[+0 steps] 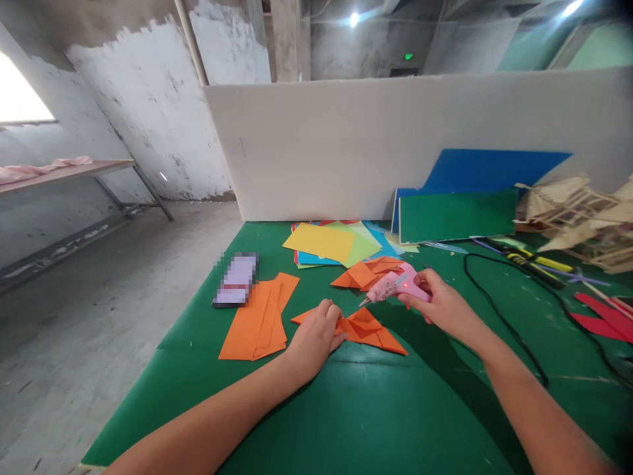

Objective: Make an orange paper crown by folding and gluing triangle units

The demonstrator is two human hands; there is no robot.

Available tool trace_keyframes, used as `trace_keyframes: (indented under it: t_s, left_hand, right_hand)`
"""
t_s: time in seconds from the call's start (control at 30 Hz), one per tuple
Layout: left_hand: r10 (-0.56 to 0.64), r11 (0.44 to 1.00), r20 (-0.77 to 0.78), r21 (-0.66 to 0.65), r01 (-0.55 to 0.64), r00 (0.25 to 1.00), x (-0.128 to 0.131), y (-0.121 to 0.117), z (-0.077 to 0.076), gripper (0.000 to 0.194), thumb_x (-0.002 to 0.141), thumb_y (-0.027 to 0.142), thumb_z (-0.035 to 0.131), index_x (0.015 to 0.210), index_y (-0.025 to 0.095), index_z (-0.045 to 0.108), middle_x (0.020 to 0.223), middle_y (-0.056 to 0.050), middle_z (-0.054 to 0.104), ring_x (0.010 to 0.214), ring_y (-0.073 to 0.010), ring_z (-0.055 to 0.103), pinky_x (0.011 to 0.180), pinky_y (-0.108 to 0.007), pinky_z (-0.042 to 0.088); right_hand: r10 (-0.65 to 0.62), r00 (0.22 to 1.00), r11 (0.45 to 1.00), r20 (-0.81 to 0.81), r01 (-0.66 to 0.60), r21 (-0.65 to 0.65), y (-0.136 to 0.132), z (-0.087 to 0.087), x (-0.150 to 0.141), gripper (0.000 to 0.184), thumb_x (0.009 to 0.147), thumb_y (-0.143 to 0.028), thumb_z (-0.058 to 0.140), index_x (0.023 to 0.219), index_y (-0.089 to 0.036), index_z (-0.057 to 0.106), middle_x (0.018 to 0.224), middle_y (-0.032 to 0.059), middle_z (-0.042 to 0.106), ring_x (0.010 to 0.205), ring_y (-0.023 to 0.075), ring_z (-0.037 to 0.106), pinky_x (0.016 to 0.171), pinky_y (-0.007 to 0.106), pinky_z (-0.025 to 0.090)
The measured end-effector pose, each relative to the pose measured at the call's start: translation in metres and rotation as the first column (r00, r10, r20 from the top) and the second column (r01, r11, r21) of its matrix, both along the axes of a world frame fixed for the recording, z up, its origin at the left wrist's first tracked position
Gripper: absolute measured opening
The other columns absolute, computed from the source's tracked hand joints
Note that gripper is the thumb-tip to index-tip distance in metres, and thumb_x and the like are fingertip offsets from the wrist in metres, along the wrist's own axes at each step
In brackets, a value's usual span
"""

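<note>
In my right hand (435,297) is a pink hot glue gun (390,285), its small red light lit. The nozzle points down and left, just above a folded orange paper piece (373,330) on the table. My left hand (319,330) is closed on the left part of that folded paper and partly hides it. A second folded orange paper piece (363,272) lies just behind, partly covered by the glue gun. Left of my left hand, several flat orange paper strips (260,323) overlap, close to a phone (237,280) with a blurred screen.
Coloured paper sheets (321,243) are stacked at the back of the green table (386,409). Green and blue boards (457,216) lean against a white partition (321,152). A black cord (504,323), red strips (606,316), yellow-black tools (534,267) and a wooden ship model (583,218) lie right.
</note>
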State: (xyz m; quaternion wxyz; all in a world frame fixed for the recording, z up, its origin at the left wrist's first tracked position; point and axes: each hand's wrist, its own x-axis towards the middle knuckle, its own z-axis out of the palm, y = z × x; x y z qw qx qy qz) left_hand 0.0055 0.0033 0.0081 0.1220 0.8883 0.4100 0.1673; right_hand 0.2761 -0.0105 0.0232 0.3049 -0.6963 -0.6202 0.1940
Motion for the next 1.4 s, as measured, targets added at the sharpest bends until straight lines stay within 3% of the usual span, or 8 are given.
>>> trace_keyframes:
  t_s: [0.1,0.5,0.67,0.8,1.0,1.13,1.27,1.4]
  left_hand:
    - [0.001,1.0,-0.049,0.017,0.0,0.999,0.001,0.0,0.001,0.02,0.083,0.021,0.064,0.083,0.019,0.044,0.09,0.0,0.049,0.077,-0.0151,0.054,0.071,-0.029,0.047]
    - [-0.036,0.996,-0.087,0.078,0.043,0.996,-0.001,0.004,-0.007,0.01,0.087,0.024,0.059,0.088,0.018,0.051,0.095,-0.003,0.051,0.081,-0.0158,0.054,0.075,-0.029,0.047]
    - [-0.037,0.995,-0.085,0.09,0.045,0.996,-0.001,0.003,-0.005,0.01,0.086,0.024,0.06,0.088,0.018,0.052,0.094,-0.004,0.053,0.081,-0.0159,0.054,0.074,-0.028,0.047]
    - [-0.044,0.995,-0.096,0.09,0.052,0.994,0.0,0.002,-0.002,0.01,0.086,0.024,0.06,0.09,0.017,0.054,0.094,-0.004,0.053,0.083,-0.0163,0.054,0.076,-0.028,0.046]
    - [-0.049,0.996,-0.102,0.073,0.056,0.994,-0.001,0.003,-0.005,0.008,0.089,0.025,0.057,0.092,0.018,0.055,0.097,-0.004,0.053,0.085,-0.0161,0.055,0.079,-0.029,0.047]
    - [-0.063,0.995,-0.102,0.076,0.071,0.993,-0.001,0.004,-0.005,0.01,0.089,0.027,0.056,0.093,0.018,0.056,0.097,-0.004,0.056,0.087,-0.0169,0.055,0.08,-0.03,0.046]
    - [-0.078,0.992,-0.121,0.086,0.089,0.99,0.0,0.003,-0.003,0.009,0.089,0.026,0.057,0.092,0.017,0.056,0.095,-0.004,0.058,0.087,-0.0181,0.055,0.079,-0.031,0.046]
    - [-0.077,0.991,-0.135,0.095,0.09,0.988,0.0,0.003,-0.003,0.01,0.088,0.026,0.058,0.093,0.017,0.056,0.095,-0.005,0.058,0.088,-0.0182,0.055,0.079,-0.03,0.046]
  right_hand:
    - [0.005,1.0,0.999,-0.024,-0.007,-0.051,0.001,-0.004,0.005,0.039,0.078,-0.059,0.055,0.088,-0.024,0.039,0.063,-0.0051,0.057,0.038,0.0122,0.048,0.04,0.026,0.039]
    - [0.136,0.966,0.989,-0.22,-0.147,-0.033,0.003,-0.003,0.015,0.039,0.086,-0.061,0.042,0.085,-0.022,0.043,0.056,-0.0041,0.057,0.046,0.0114,0.05,0.046,0.022,0.039]
    - [0.045,0.994,0.998,-0.096,-0.05,-0.045,0.005,-0.004,0.031,0.041,0.085,-0.062,0.043,0.083,-0.021,0.048,0.065,-0.0011,0.062,0.045,0.0107,0.047,0.043,0.022,0.036]
    - [-0.004,0.998,0.996,0.066,0.01,-0.093,0.005,-0.009,0.044,0.045,0.083,-0.065,0.042,0.08,-0.021,0.053,0.06,-0.0014,0.057,0.044,0.0121,0.048,0.042,0.023,0.032]
    - [0.013,0.948,0.99,0.318,0.034,-0.14,0.006,-0.017,0.048,0.045,0.083,-0.066,0.041,0.077,-0.022,0.049,0.063,-0.001,0.056,0.05,0.014,0.049,0.044,0.024,0.026]
    - [-0.007,0.923,0.991,0.385,0.059,-0.123,0.006,-0.021,0.052,0.035,0.087,-0.057,0.039,0.078,-0.023,0.045,0.059,-0.0027,0.053,0.046,0.0139,0.047,0.044,0.024,0.024]
    - [-0.044,0.895,0.994,0.443,0.081,-0.066,0.006,-0.019,0.056,0.026,0.087,-0.048,0.041,0.082,-0.023,0.044,0.055,-0.0031,0.051,0.043,0.0151,0.045,0.044,0.025,0.022]
    - [-0.143,0.886,0.988,0.44,0.101,0.117,0.0,-0.003,0.038,0.026,0.088,-0.045,0.042,0.083,-0.022,0.051,0.055,-0.0013,0.053,0.044,0.0157,0.045,0.044,0.027,0.022]
